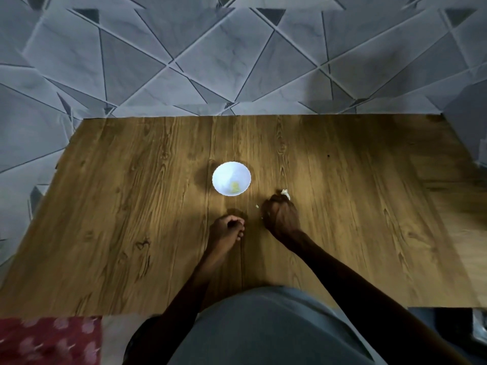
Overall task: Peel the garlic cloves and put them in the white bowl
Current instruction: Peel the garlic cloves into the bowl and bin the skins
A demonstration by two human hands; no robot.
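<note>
Right hand (280, 216) curls over a garlic piece (285, 193) just right of the white bowl (220, 173). Left hand's (228, 229) curled, contents unclear. Slippery skin could squirt that clove away.

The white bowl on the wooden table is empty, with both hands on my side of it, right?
Not empty: the head view shows yellowish pieces in the small round white bowl. It does stand on the brown wooden table, left hand and right hand on your side.
</note>
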